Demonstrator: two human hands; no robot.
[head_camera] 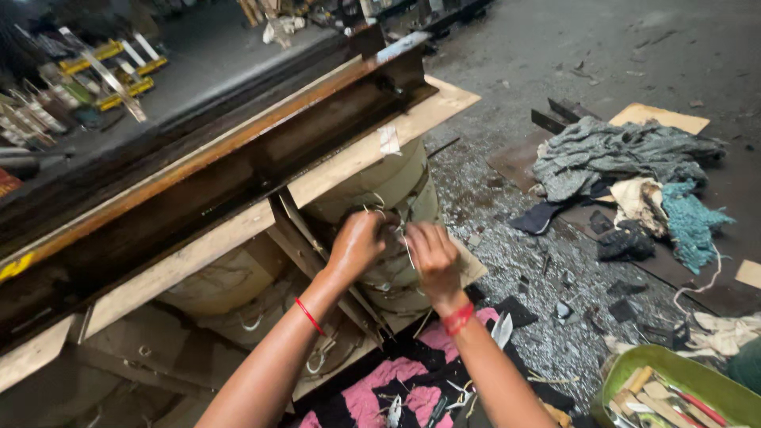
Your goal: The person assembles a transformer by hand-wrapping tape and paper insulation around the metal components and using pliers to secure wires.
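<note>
Pinching thin white ties (406,247) against a cream paper-wrapped coil (380,186), the left hand (357,244) and right hand (432,257) close side by side at centre. Wooden boards (349,162) and a rusty steel beam (222,135) run toward 10 o'clock; rags (626,158) lie at 2 o'clock.

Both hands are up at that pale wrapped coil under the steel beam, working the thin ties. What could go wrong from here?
1. The right hand and left hand pinch thin ties on the coil; a stiff end might prick fingers.
2. The steel beam edge sits close above the knuckles.
3. Loose tools on the pink cloth underfoot could get kicked.
</note>
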